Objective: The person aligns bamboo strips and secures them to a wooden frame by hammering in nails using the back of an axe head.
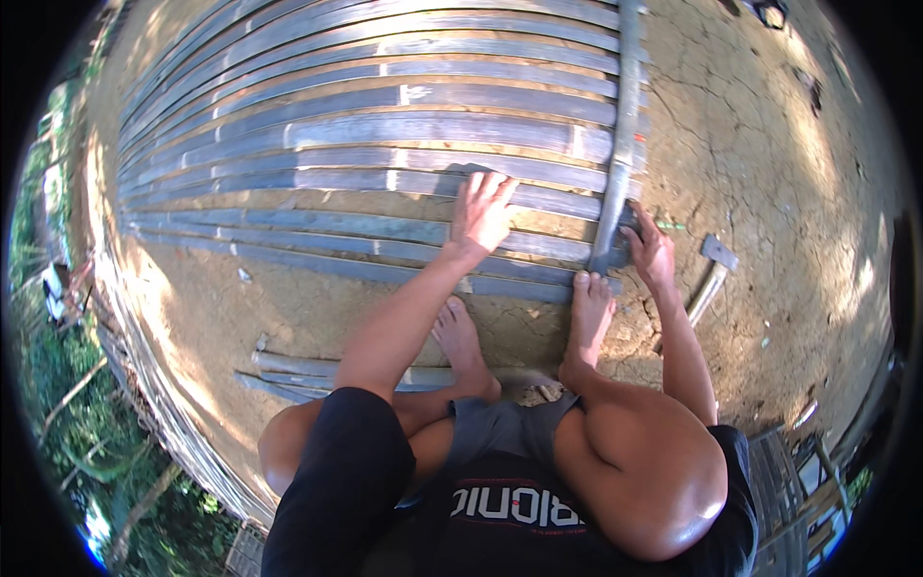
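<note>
I squat on dry cracked earth over a row of long grey bamboo slats (365, 135) laid side by side. My left hand (481, 212) rests flat with spread fingers on the nearest slats. My right hand (649, 245) grips the near end of a crosswise bamboo strip (623, 125) that runs away over the slats' right ends. My right foot (588, 313) presses on the slats just below that strip's end. My left foot (461, 341) is on the ground beside it.
A hammer-like tool (711, 274) lies on the earth right of my right hand. Loose bamboo pieces (298, 370) lie near my left knee. A woven bamboo edge and green plants (67, 385) are at the left. Wooden items (808, 462) stand at the lower right.
</note>
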`<action>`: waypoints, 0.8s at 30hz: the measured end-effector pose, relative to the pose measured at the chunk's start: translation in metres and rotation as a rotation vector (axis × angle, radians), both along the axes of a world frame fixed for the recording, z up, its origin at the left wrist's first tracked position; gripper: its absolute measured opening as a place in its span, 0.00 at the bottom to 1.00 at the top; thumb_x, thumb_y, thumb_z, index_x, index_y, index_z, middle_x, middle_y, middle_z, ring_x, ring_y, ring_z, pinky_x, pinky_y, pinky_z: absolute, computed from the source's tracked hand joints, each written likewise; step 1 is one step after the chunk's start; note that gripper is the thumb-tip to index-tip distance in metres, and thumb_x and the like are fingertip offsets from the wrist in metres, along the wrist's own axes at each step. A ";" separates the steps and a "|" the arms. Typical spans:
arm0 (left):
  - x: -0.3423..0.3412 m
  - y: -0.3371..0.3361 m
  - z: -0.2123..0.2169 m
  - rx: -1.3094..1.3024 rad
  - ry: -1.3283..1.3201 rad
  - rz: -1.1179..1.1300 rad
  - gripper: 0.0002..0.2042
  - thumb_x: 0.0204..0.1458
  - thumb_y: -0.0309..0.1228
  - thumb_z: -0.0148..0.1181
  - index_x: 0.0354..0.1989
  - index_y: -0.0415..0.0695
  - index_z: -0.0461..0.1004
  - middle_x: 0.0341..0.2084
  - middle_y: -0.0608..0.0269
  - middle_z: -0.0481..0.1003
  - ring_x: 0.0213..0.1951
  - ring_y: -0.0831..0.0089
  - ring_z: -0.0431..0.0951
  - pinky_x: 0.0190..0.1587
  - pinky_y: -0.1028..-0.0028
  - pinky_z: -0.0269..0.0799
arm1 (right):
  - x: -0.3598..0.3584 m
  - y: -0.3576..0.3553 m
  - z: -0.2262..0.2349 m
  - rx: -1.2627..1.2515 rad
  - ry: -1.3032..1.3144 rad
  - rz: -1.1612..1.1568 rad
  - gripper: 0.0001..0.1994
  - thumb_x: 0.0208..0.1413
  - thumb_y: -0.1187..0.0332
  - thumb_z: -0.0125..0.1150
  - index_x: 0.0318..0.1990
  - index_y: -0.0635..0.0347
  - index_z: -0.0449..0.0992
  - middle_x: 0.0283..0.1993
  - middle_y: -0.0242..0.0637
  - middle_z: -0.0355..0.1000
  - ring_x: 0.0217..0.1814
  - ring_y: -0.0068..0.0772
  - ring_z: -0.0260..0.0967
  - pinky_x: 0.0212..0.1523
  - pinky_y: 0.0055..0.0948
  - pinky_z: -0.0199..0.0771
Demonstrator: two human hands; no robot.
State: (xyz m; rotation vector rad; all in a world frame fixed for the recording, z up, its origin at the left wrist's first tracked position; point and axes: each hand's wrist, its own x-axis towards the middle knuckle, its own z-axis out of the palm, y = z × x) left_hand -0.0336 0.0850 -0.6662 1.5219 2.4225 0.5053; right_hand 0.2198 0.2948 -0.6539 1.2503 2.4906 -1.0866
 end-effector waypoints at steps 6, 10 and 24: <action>0.002 0.002 0.001 -0.065 -0.030 0.023 0.21 0.52 0.34 0.67 0.56 0.46 0.76 0.51 0.60 0.73 0.53 0.59 0.69 0.57 0.59 0.65 | 0.017 0.004 -0.027 0.126 0.138 0.002 0.26 0.60 0.63 0.65 0.66 0.48 0.71 0.30 0.54 0.76 0.29 0.43 0.78 0.35 0.41 0.74; 0.002 -0.004 -0.002 -0.065 -0.001 0.027 0.22 0.53 0.35 0.65 0.57 0.46 0.75 0.53 0.61 0.72 0.54 0.60 0.68 0.57 0.60 0.64 | 0.011 0.000 -0.024 0.078 0.115 0.003 0.25 0.59 0.66 0.66 0.65 0.53 0.72 0.43 0.54 0.79 0.40 0.45 0.81 0.41 0.40 0.77; 0.006 0.000 -0.008 -0.132 -0.011 0.013 0.28 0.49 0.33 0.67 0.60 0.43 0.71 0.55 0.61 0.69 0.55 0.59 0.65 0.58 0.59 0.63 | 0.011 0.005 -0.021 0.038 0.181 0.033 0.25 0.61 0.72 0.62 0.66 0.64 0.70 0.61 0.50 0.75 0.60 0.42 0.77 0.58 0.35 0.75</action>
